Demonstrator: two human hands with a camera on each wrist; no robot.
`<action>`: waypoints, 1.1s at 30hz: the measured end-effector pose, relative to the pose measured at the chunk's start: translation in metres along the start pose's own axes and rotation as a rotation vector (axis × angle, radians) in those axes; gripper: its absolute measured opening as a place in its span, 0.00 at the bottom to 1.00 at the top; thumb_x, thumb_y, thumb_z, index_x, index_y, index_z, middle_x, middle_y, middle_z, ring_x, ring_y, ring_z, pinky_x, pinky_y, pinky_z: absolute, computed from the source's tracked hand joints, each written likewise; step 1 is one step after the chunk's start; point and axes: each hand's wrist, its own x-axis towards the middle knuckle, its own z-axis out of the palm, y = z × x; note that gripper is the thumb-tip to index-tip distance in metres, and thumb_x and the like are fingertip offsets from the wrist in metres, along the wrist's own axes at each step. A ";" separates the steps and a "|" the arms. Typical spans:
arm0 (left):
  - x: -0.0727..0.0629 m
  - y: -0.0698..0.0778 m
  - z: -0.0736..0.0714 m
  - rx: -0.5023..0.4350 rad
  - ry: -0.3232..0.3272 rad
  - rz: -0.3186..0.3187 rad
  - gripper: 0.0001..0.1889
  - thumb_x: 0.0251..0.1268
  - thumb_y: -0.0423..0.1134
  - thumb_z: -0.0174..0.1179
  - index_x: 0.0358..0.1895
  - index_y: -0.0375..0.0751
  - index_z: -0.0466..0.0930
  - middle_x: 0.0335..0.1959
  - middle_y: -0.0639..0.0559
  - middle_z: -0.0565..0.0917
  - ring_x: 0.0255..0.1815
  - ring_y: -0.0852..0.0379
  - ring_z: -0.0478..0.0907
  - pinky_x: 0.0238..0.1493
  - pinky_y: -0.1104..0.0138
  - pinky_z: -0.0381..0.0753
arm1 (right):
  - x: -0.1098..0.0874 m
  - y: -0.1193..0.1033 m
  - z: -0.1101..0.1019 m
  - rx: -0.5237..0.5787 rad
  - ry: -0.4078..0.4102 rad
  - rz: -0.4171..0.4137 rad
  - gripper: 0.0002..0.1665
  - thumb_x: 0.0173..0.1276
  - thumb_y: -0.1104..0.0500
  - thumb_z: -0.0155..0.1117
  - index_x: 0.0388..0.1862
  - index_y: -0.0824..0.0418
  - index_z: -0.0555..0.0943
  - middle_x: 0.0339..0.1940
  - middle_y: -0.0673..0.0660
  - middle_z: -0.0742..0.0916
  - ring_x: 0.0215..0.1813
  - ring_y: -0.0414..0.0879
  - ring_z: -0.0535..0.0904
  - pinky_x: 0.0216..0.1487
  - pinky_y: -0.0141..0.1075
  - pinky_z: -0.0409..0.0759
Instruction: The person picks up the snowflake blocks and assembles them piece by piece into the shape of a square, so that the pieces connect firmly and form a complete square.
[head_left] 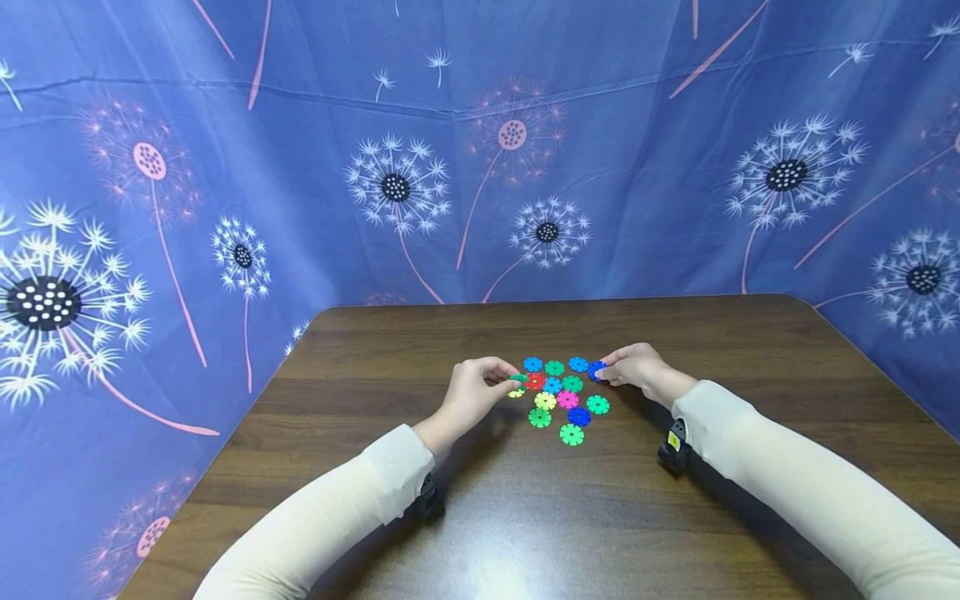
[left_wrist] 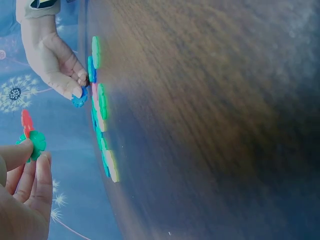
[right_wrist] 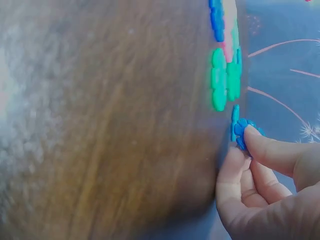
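Note:
Between thumb and fingers, my left hand (head_left: pixel 472 390) pinches a green notched flower disc (left_wrist: pixel 38 143). A red notched disc (left_wrist: pixel 27 120) stands up from it at an angle, the two joined, and both are raised over the table in the left wrist view. My right hand (head_left: pixel 637 368) pinches a dark blue notched disc (right_wrist: pixel 241 131) at the far right of the scattered discs. Beside it lies a lighter blue disc (head_left: pixel 578 364). Near the left hand is a yellow disc (head_left: pixel 516 392), partly covered by the fingers in the head view.
Several loose discs lie flat on the brown wooden table (head_left: pixel 510 517), among them a pink disc (head_left: pixel 567 400), a dark blue one (head_left: pixel 579 417) and a green one (head_left: pixel 572 435) nearest the front. A blue dandelion-print cloth (head_left: pixel 637 167) hangs behind the table's far edge.

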 end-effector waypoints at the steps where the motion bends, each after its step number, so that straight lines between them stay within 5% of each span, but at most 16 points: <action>1: 0.000 0.000 0.000 0.002 -0.001 -0.003 0.03 0.56 0.35 0.70 0.34 0.42 0.87 0.28 0.52 0.88 0.26 0.64 0.80 0.31 0.74 0.79 | -0.001 -0.001 -0.001 0.021 -0.012 0.002 0.19 0.65 0.66 0.66 0.50 0.78 0.77 0.32 0.51 0.86 0.32 0.40 0.83 0.44 0.37 0.84; 10: 0.000 0.002 -0.002 -0.006 0.000 0.008 0.04 0.57 0.35 0.69 0.35 0.42 0.87 0.29 0.51 0.89 0.26 0.64 0.81 0.30 0.74 0.79 | -0.011 -0.015 -0.004 0.226 -0.074 0.011 0.24 0.67 0.70 0.61 0.57 0.83 0.67 0.30 0.54 0.86 0.31 0.41 0.85 0.43 0.38 0.85; 22: 0.003 -0.002 -0.001 0.001 0.036 0.100 0.04 0.56 0.33 0.69 0.34 0.39 0.86 0.28 0.51 0.88 0.25 0.65 0.81 0.30 0.74 0.80 | -0.041 -0.038 0.011 0.273 -0.121 -0.098 0.25 0.65 0.69 0.63 0.58 0.83 0.71 0.32 0.55 0.89 0.35 0.44 0.88 0.52 0.47 0.80; 33: 0.002 0.006 -0.005 -0.006 0.017 0.047 0.04 0.58 0.35 0.69 0.35 0.41 0.87 0.30 0.50 0.89 0.28 0.62 0.82 0.31 0.74 0.80 | -0.055 -0.048 0.027 0.289 -0.121 -0.149 0.22 0.61 0.69 0.68 0.51 0.81 0.77 0.28 0.51 0.89 0.32 0.43 0.88 0.51 0.48 0.81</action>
